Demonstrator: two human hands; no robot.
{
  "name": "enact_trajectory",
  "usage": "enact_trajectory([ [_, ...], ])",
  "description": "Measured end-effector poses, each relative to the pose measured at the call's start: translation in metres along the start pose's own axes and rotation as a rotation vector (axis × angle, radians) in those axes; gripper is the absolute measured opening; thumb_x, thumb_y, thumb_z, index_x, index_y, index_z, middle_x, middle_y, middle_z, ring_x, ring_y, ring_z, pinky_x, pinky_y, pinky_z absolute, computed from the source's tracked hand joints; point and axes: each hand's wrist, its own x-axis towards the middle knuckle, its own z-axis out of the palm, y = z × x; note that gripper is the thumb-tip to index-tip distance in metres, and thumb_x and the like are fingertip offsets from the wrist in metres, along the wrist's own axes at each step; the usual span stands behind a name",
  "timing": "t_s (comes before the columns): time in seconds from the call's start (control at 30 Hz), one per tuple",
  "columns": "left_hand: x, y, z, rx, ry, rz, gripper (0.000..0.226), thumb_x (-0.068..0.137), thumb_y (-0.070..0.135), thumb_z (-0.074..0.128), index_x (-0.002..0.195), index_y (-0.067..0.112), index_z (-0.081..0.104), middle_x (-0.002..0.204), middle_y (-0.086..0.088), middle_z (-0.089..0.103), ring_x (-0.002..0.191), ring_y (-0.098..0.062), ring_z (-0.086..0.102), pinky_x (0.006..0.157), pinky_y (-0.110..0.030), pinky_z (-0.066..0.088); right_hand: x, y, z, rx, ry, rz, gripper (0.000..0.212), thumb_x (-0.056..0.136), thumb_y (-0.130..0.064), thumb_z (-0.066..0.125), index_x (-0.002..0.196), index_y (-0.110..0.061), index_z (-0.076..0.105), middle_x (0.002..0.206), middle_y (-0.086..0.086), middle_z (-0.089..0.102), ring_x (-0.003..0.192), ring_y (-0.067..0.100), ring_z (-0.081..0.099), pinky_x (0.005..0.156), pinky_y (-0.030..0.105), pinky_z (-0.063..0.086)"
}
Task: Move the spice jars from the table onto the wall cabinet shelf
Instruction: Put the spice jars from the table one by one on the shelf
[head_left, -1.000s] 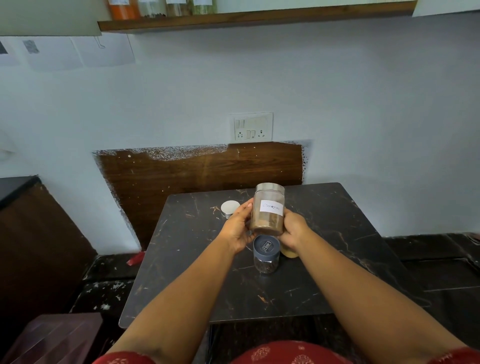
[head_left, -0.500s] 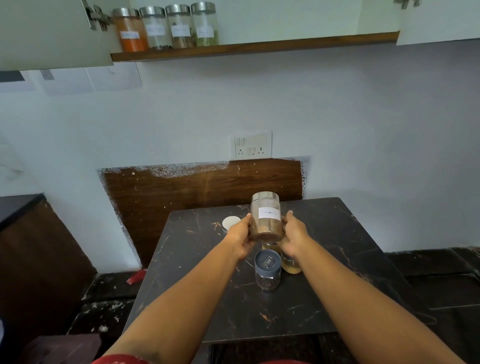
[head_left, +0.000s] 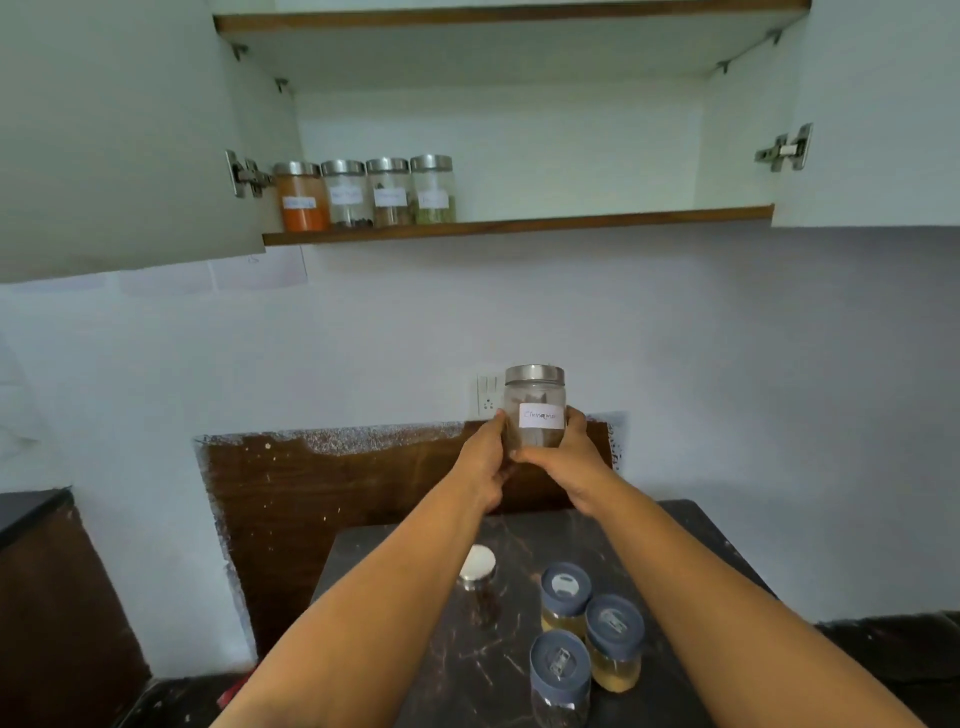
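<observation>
Nearest me, on the dark marble table, three jars with grey-blue lids stand close together: one clear jar with dark contents at the front, and two holding something yellowish just behind it. To their left stands a steel-lidded jar with dark spice inside, apart from the cluster.

Above the table, I hold the cinnamon jar upright in the air with both hands. My left hand curls round its left side, and my right hand wraps its right side and underside, with the fingertips reaching up beside the white handwritten label. Its steel lid is on.

Behind it, a wall socket sits above a brown wooden panel.

Farthest and highest, the wall cabinet stands open, and on the left end of its shelf four steel-lidded labelled jars stand in a row, touching or nearly so: orange powder, then dark bits, brown, and green.
</observation>
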Motion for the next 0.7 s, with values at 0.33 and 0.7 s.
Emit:
enact_trajectory([
  [0.33, 0.052, 0.146, 0.011, 0.148, 0.082, 0.250, 0.045, 0.103, 0.042, 0.034, 0.128, 0.011, 0.055, 0.122, -0.014, 0.064, 0.112, -0.028, 0.061, 0.101, -0.042, 0.048, 0.082, -0.115, 0.037, 0.032, 0.173, -0.330, 0.097, 0.070, -0.030, 0.085, 0.142, -0.032, 0.019, 0.118, -0.005, 0.052, 0.099, 0.013, 0.058, 0.081, 0.024, 0.048],
  [0.7, 0.102, 0.257, 0.021, 0.300, -0.105, 0.598, 0.038, 0.102, 0.033, 0.039, 0.131, 0.015, 0.054, 0.126, -0.008, 0.063, 0.112, -0.018, 0.060, 0.096, -0.029, 0.047, 0.171, -0.217, 0.037, -0.001, 0.405, -0.582, 0.096, 0.063, -0.040, 0.086, 0.140, -0.029, 0.029, 0.114, -0.005, 0.055, 0.093, 0.011, 0.057, 0.063, 0.013, 0.040],
])
